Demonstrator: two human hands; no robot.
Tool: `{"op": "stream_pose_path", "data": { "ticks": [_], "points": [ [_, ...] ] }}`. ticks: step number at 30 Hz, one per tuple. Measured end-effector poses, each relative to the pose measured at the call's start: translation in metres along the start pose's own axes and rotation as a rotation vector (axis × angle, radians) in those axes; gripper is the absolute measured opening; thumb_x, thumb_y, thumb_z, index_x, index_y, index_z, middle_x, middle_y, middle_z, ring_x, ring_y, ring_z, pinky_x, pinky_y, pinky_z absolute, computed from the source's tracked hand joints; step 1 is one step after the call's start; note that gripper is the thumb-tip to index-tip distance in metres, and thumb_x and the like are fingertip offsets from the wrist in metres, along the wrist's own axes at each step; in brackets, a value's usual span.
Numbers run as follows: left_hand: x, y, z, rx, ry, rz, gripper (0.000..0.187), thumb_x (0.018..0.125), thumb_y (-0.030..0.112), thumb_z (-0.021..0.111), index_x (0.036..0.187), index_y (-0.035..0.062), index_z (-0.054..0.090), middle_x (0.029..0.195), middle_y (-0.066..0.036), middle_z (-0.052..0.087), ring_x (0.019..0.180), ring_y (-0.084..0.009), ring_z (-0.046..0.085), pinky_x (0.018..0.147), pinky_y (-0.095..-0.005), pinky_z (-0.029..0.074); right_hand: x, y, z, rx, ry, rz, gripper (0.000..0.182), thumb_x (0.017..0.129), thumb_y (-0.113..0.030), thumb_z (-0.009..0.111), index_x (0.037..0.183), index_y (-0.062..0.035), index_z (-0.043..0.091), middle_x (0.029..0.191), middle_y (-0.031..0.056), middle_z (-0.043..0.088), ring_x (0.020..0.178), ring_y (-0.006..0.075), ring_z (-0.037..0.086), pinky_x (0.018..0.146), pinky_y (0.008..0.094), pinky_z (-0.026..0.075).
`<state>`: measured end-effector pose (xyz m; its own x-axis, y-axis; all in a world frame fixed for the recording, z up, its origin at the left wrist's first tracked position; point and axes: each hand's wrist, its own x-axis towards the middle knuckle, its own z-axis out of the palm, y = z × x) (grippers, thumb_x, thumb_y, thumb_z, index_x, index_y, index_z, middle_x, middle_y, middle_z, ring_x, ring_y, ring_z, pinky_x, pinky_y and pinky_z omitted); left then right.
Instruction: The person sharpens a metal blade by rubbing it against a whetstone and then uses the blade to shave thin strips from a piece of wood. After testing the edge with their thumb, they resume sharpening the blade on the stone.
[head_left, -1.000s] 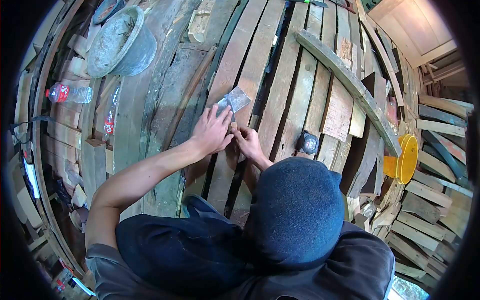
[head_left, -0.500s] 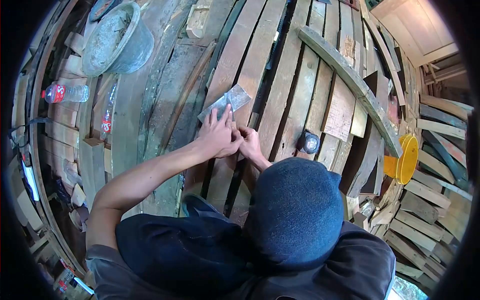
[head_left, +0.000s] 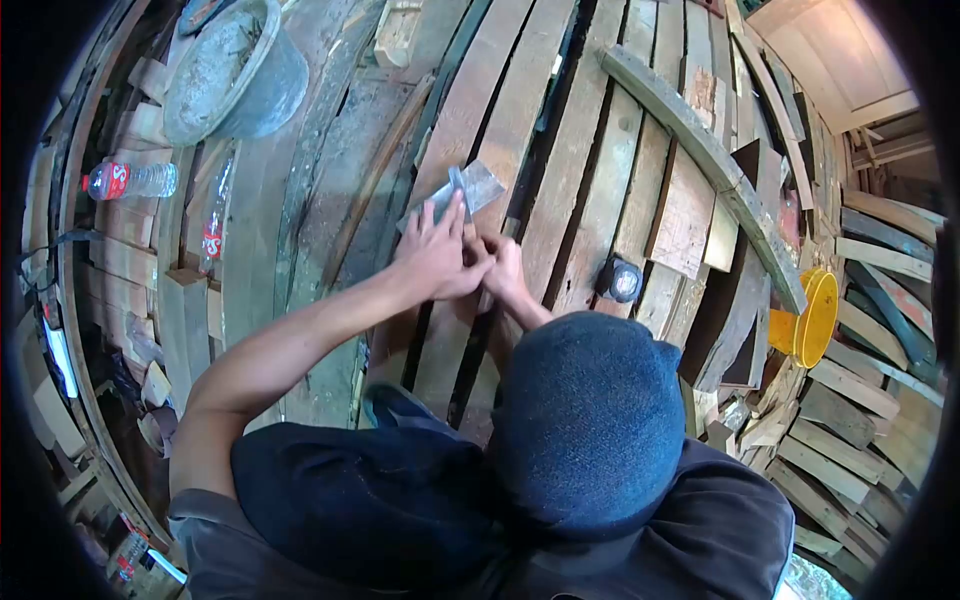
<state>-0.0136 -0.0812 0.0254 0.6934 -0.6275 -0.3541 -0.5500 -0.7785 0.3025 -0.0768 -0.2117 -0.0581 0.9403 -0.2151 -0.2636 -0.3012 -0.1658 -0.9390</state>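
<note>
A flat grey rectangular slab (head_left: 484, 186) lies slantwise on the planks. Resting across it is a narrow metal blade (head_left: 456, 178) that looks like a chisel's, with a brown part, probably its handle, near my right hand. My left hand (head_left: 440, 252) has its fingers stretched out and pressed down over the blade and slab. Its thumb reaches toward the other hand. My right hand (head_left: 503, 268) is closed around the brown end, most of which the fingers hide. Both hands are close together, just in front of my bent knees (head_left: 595, 430).
A dark round tape-measure-like object (head_left: 620, 281) sits to the right. A long beam (head_left: 700, 150) lies across the planks, near a yellow container (head_left: 818, 318). On the left are a grey bucket (head_left: 275, 95), a plastic bottle (head_left: 135, 181) and a thin stick (head_left: 375, 185).
The blade has slid a little farther forward over the slab. My right hand has moved forward with it, and my left hand keeps its fingers on top. The slab has hardly shifted.
</note>
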Motion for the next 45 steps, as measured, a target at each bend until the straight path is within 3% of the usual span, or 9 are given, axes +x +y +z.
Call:
{"op": "stream_pose_path", "data": {
  "ticks": [1,7,20,23,27,33,37,43,45],
  "points": [
    [0.001,0.0,0.001,-0.007,0.013,-0.003,0.094,0.086,0.058,0.047,0.142,-0.0153,0.03,0.156,-0.024,0.021,0.13,-0.042,0.031,0.108,-0.0505,0.027,0.003,-0.003,0.001,0.048,-0.032,0.085,0.026,0.09,-0.021,0.061,0.082,0.003,0.066,0.068,0.0153,0.067,0.061,0.0131,0.06,0.057,0.0364,0.049],
    [-0.01,0.01,0.002,0.069,-0.078,-0.014,0.095,0.087,0.061,0.045,0.143,-0.014,0.03,0.157,-0.024,0.017,0.13,-0.0447,0.031,0.11,-0.0516,0.025,-0.012,0.019,0.006,0.024,-0.033,0.063,0.03,0.091,-0.026,0.061,0.086,0.002,0.069,0.071,0.0134,0.069,0.065,0.0192,0.066,0.061,0.0365,0.051],
    [0.001,0.005,-0.002,-0.011,-0.033,0.01,0.095,0.086,0.065,0.042,0.138,-0.0149,0.039,0.155,-0.028,0.02,0.128,-0.0477,0.033,0.108,-0.0543,0.026,0.001,0.009,0.003,0.093,-0.087,0.121,0.031,0.091,-0.026,0.061,0.092,0.0043,0.069,0.071,0.0134,0.069,0.066,0.0134,0.064,0.061,0.0347,0.051],
    [-0.01,0.018,-0.01,0.016,-0.205,0.022,0.091,0.087,0.065,0.04,0.134,-0.0131,0.045,0.154,-0.029,0.021,0.126,-0.0488,0.034,0.109,-0.0541,0.026,-0.017,0.051,0.016,0.034,-0.059,-0.206,0.025,0.092,-0.016,0.059,0.09,0.0082,0.065,0.071,0.0025,0.064,0.07,0.009,0.056,0.061,0.0296,0.049],
    [-0.016,0.016,-0.006,-0.005,-0.145,0.008,0.092,0.089,0.065,0.038,0.138,-0.0122,0.041,0.154,-0.028,0.022,0.128,-0.0497,0.032,0.109,-0.0528,0.026,-0.024,0.022,0.002,-0.11,-0.078,0.091,0.027,0.093,-0.017,0.058,0.09,0.0082,0.067,0.07,0.003,0.064,0.071,0.01,0.058,0.061,0.0297,0.049],
    [-0.004,0.017,-0.013,0.043,-0.237,-0.043,0.09,0.089,0.064,0.039,0.138,-0.0107,0.041,0.155,-0.027,0.019,0.13,-0.0532,0.03,0.111,-0.0565,0.023,-0.014,0.029,0.007,-0.165,-0.069,-0.142,0.025,0.091,-0.019,0.061,0.091,0.0054,0.067,0.07,0.0103,0.064,0.07,0.01,0.056,0.058,0.0329,0.048],
    [-0.011,0.01,-0.003,-0.053,-0.178,-0.053,0.095,0.088,0.069,0.035,0.143,-0.0086,0.036,0.157,-0.025,0.014,0.138,-0.0542,0.02,0.114,-0.0572,0.017,-0.015,0.018,0.006,-0.036,-0.02,-0.002,0.032,0.091,-0.032,0.061,0.092,-0.0013,0.071,0.074,0.019,0.069,0.065,0.0235,0.067,0.063,0.0401,0.052],
    [-0.011,0.017,-0.005,0.022,-0.2,-0.044,0.097,0.087,0.064,0.042,0.144,-0.0127,0.027,0.157,-0.024,0.016,0.132,-0.0511,0.029,0.113,-0.0528,0.023,-0.019,0.027,0.008,-0.219,-0.027,-0.076,0.03,0.089,-0.028,0.063,0.093,0.0,0.07,0.075,0.0201,0.069,0.067,0.0255,0.069,0.062,0.0395,0.052],
    [-0.021,0.016,-0.005,0.06,-0.212,0.022,0.095,0.088,0.064,0.042,0.141,-0.0138,0.034,0.157,-0.026,0.015,0.132,-0.051,0.03,0.112,-0.054,0.024,-0.026,0.024,0.006,-0.024,-0.078,0.068,0.026,0.092,-0.02,0.06,0.09,0.006,0.065,0.067,0.0095,0.062,0.064,0.009,0.054,0.055,0.0317,0.046]
  ]
}}
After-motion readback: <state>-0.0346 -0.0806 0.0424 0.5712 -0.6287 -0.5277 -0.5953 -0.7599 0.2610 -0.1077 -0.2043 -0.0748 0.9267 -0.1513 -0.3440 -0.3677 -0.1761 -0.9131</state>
